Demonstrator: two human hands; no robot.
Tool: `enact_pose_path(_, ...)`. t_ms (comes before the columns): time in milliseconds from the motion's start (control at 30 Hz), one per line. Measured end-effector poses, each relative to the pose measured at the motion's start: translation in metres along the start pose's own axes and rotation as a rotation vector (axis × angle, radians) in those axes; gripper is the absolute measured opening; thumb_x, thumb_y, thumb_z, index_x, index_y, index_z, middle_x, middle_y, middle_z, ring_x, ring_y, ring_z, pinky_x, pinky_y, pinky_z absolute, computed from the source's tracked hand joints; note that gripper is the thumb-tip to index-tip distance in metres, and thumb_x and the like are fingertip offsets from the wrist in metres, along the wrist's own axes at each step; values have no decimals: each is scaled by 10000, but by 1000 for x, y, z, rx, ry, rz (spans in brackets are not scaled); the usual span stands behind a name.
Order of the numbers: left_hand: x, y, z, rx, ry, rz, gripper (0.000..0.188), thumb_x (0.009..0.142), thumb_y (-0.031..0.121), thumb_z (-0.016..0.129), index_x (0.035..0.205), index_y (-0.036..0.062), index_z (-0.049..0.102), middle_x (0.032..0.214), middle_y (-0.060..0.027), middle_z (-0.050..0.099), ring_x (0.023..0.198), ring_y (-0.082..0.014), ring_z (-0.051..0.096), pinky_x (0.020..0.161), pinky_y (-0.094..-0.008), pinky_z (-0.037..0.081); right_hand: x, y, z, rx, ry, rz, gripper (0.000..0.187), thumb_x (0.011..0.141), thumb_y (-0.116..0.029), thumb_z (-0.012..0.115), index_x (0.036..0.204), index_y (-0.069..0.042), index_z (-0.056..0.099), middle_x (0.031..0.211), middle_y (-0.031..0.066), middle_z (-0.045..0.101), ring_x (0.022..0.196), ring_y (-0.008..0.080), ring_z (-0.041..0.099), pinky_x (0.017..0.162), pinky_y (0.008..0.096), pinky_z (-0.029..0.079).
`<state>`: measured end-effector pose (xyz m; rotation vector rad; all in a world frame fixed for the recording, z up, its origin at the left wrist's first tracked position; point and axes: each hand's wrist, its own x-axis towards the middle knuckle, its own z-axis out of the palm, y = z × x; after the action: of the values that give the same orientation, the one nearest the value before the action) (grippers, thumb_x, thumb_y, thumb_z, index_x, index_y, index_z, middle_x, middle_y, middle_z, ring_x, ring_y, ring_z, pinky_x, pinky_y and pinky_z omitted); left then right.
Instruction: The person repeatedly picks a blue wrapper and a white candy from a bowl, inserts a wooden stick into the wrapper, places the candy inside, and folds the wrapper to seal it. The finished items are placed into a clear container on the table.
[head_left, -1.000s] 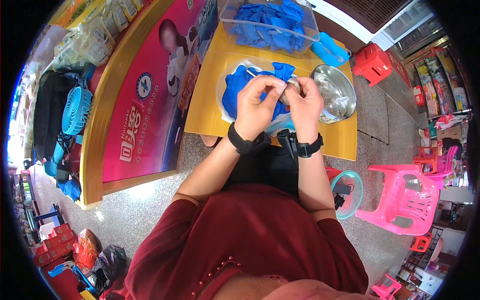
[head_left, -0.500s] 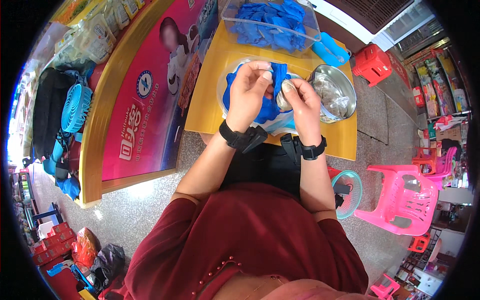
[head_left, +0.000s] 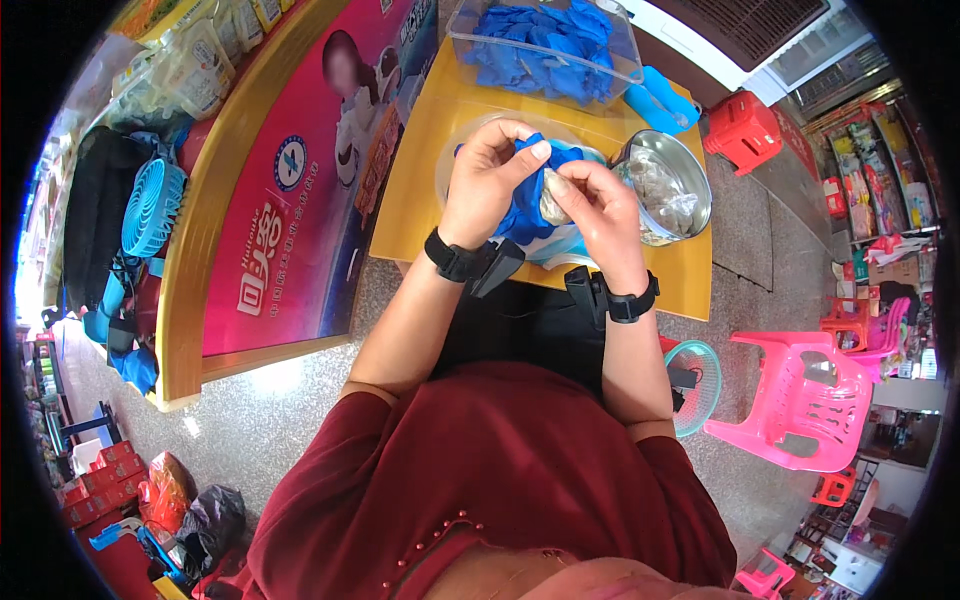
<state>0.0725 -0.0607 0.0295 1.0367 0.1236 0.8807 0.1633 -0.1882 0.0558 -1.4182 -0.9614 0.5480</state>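
Both hands are close together over a round clear tub (head_left: 449,150) on the yellow table. My left hand (head_left: 486,185) grips a blue fabric-like piece (head_left: 528,200), its thumb pressed over the upper edge. A small pale, crumpled lump (head_left: 552,205) sits between the fingers of my right hand (head_left: 605,213), against the blue piece. I cannot tell what the lump is made of. More blue material lies in the tub, partly hidden by my hands. A round metal tin (head_left: 706,190) stands right of my right hand, holding crumpled translucent and whitish stuff (head_left: 665,190).
At the table's back, a clear rectangular box (head_left: 545,52) holds a heap of blue pieces. A bright blue object (head_left: 662,100) lies beside it. The yellow table (head_left: 410,215) adjoins a counter with a pink panel (head_left: 280,250). On the right are a pink chair (head_left: 800,395) and a mesh basket (head_left: 703,385).
My left hand has shifted slightly left and down, its thumb now laid over the blue piece's top. The right hand has moved slightly left and lower with the pale lump.
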Motion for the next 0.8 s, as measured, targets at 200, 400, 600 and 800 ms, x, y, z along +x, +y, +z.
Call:
enact_pose_path(200, -8, -2, 6, 133, -39, 73, 115, 868, 31, 700, 967, 47, 645, 951, -10, 643, 865, -82, 586, 806, -226, 466, 0, -5, 0, -180, 15, 40, 69, 911, -88, 640, 909, -20, 647, 748, -9, 624, 685, 47, 555, 615, 227, 450)
enact_pose_path(400, -8, -4, 12, 134, -14, 128, 122, 845, 30, 728, 951, 38, 669, 935, -17, 658, 868, -92, 596, 789, -239, 479, -4, -2, 9, -139, 100, -2, 80, 897, -87, 647, 922, -11, 650, 783, 5, 644, 696, 46, 572, 619, 229, 460)
enact_pose_path(600, -8, -10, 10, 317, -126, 236, 171, 830, 48, 731, 992, 42, 678, 1022, -58, 631, 987, -159, 584, 879, -300, 465, 1, 11, 15, -30, 166, -57, 123, 886, -103, 672, 949, 1, 655, 808, 17, 649, 711, 58, 572, 649, 229, 469)
enact_pose_path(800, -9, -3, 26, 568, 83, 345, 264, 802, 108, 762, 1047, 48, 683, 1058, -77, 611, 1013, -180, 576, 893, -317, 466, 4, 19, 6, -28, 258, 155, 153, 921, -171, 631, 903, -20, 623, 690, 21, 606, 595, 67, 559, 498, 238, 448)
